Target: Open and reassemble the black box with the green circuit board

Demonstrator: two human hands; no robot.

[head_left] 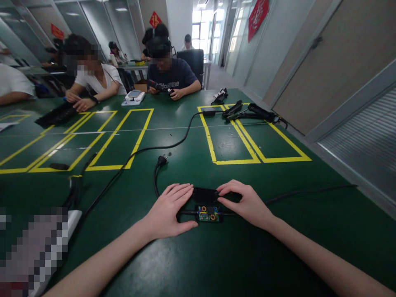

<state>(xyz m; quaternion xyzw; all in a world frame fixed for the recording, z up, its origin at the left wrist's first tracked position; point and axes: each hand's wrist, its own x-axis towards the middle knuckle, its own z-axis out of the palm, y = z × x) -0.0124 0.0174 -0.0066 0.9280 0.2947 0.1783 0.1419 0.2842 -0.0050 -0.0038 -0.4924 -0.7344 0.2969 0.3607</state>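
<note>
A small green circuit board (208, 213) with copper-coloured coils lies on the table between my hands, with a black cord running off each side. Just beyond it is a dark, oblong plastic case half (204, 195). My right hand (244, 202) pinches the right end of this case half between thumb and fingertips. My left hand (175, 210) lies with its fingers stretched out, fingertips at the case half's left end and thumb near the board. Beyond my left hand, a black power plug (162, 160) rests on its cord.
Yellow tape rectangles (236, 162) mark the green table (148, 264). A long black cord (167, 146) crosses it to a small black adapter (209, 113). Black parts (260, 112) lie at the far right. Two people (171, 76) (95, 78) handle things across the table.
</note>
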